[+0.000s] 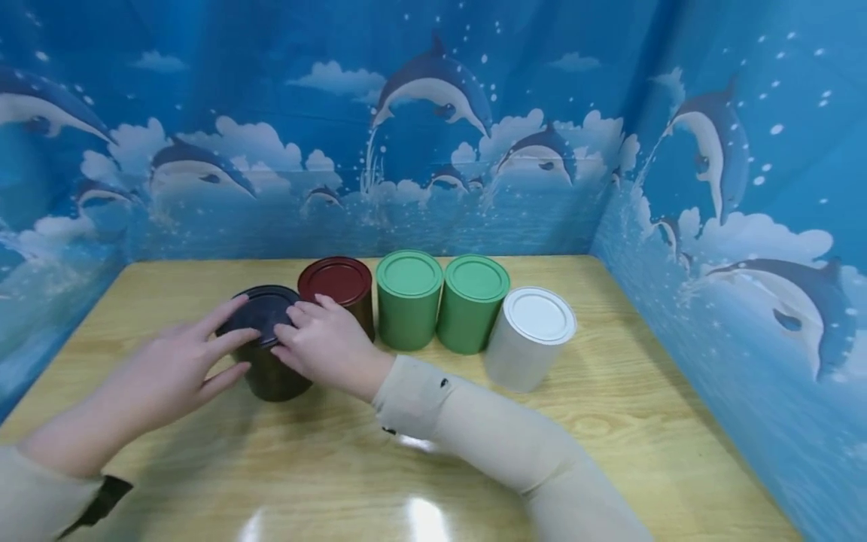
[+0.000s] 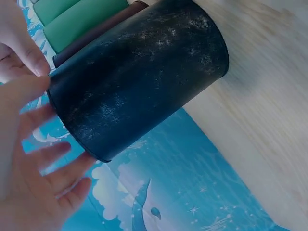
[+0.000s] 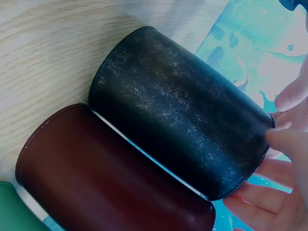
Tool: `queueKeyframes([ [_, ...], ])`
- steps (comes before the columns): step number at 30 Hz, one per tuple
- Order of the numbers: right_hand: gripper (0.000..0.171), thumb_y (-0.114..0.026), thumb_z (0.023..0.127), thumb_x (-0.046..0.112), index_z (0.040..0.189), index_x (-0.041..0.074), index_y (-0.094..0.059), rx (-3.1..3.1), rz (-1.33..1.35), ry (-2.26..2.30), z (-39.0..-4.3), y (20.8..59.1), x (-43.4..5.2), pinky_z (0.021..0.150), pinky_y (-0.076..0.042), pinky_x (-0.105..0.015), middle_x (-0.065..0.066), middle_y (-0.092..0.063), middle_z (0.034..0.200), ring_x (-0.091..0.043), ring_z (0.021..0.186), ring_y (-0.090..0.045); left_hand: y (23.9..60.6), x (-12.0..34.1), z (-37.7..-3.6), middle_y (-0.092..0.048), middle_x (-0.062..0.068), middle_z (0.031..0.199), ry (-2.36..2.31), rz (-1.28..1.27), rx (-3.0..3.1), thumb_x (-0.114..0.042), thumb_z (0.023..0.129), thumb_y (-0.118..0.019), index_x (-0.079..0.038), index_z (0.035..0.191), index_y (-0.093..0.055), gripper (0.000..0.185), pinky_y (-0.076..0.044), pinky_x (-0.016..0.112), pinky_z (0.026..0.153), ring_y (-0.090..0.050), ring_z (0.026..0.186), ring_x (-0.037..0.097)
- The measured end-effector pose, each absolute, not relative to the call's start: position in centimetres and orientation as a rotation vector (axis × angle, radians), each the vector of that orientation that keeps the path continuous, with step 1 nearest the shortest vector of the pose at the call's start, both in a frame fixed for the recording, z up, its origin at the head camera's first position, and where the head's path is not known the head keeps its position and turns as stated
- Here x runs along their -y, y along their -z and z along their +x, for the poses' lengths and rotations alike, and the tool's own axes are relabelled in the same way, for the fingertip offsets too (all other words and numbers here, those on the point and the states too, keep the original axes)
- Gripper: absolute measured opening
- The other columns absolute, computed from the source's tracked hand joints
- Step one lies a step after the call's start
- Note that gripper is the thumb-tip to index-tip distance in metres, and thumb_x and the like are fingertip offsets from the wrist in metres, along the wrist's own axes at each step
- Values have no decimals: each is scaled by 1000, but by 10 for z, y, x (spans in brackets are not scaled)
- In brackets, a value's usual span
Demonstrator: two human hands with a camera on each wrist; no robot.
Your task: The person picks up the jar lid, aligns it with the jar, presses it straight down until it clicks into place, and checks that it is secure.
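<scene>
Wooden table (image 1: 609,421) first, pale and glossy, fenced on three sides by a blue dolphin-print backdrop (image 1: 433,113). On it runs a row of upright lidded cans: white can (image 1: 528,340) at the right end, two green cans (image 1: 439,301) touching each other, then the dark red can (image 1: 339,290), and at the left end, nearest the person, the black can (image 1: 267,346).

Both hands are on that black can. It stands straight ahead of them, long axis vertical, its side just beside the red one (the right wrist view shows only a thin sliver of light between them). Left hand (image 1: 172,369) comes in from the left, fingers straight and spread, tips resting on the lid's rim. Right hand (image 1: 325,346) comes from the right, fingers bent over the lid's near edge, touching it; whether they truly grip, I cannot tell. Each hand sits about equally close.

Textures now: the black can's wall looks matte and faintly speckled, the red one smooth, all plain cylinders with flat, rimmed lids.
</scene>
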State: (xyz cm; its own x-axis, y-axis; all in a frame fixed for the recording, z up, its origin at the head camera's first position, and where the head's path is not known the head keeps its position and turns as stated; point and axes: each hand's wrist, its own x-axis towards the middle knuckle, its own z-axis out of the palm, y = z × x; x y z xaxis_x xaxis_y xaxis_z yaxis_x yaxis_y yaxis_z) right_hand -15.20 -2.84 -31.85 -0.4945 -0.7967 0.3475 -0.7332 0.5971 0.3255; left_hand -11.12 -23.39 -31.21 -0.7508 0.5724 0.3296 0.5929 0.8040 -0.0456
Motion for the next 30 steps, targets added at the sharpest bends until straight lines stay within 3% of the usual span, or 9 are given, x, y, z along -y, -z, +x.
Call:
queueKeyframes([
  [4,57,-44,91,58,129,17,-58,2450,1220,198,-155,319,33,104,-33,-37,-2,-55,130,-16,122,-47,316,234,-116,-29,33,142,-71,-719,2874,-46,79,-70,0,139,-43,80,-35,67,87,-42,117,51],
  [8,75,-32,91,65,145,14,-36,2633,1224,297,-159,319,40,109,-25,-41,-6,-34,148,-19,136,-29,322,233,-119,-21,34,144,-144,-651,3002,-53,82,-63,3,144,-29,90,-23,68,96,-24,130,49],
  [11,73,-27,93,63,147,14,-33,2687,1239,311,-162,318,41,110,-22,-40,-7,-31,149,-19,137,-25,322,232,-119,-23,34,143,-129,-655,2991,-49,84,-63,3,144,-30,86,-22,68,97,-23,130,49],
  [18,63,-30,96,55,144,15,-39,2691,1243,262,-164,318,36,110,-23,-39,-7,-35,147,-19,136,-29,319,226,-121,-27,34,142,-160,-682,2973,-48,85,-62,1,143,-34,81,-24,68,96,-25,129,49],
  [30,70,-30,95,59,148,13,-27,2658,1249,302,-160,320,30,110,-23,-40,-9,-24,152,-21,138,-22,319,222,-114,-26,32,143,-88,-570,2940,-55,85,-59,-3,146,-29,85,-19,69,98,-23,129,50],
])
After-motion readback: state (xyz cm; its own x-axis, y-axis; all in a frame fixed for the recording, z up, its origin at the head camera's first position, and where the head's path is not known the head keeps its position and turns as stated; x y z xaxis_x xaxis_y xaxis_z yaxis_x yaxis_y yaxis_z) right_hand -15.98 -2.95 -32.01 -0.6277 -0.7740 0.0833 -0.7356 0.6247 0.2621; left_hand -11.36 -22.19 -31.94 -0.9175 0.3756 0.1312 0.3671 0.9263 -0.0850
